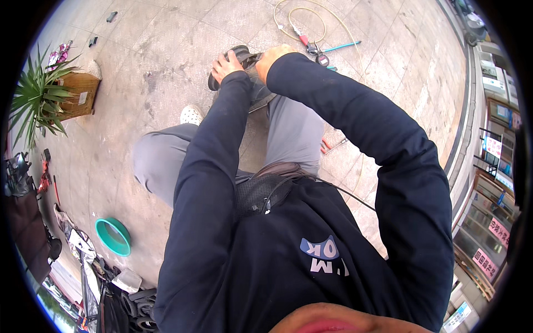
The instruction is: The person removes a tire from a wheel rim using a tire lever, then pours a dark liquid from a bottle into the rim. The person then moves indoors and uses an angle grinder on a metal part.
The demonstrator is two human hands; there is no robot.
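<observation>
Between my knees sits a black, round, rubber-looking part [241,52], partly covered by my hands. My left hand [225,67] grips its near left side, fingers slightly apart and curved over it. My right hand [272,60] is closed in a fist just right of it, at the edge of a dark grey, worn-looking piece [259,95]. What the right fingers hold is hidden. The grey piece lies below both hands, partly behind my left sleeve and against my right leg. Whether it joins the black part I cannot tell.
Ahead on the right lies a coiled pale hose with a red-handled air gauge [321,59] and a blue stick [343,46]. Red-handled pliers [325,146] lie beside my right leg. At left are a potted plant [80,95], a teal basin [112,237] and stacked tyres [139,306].
</observation>
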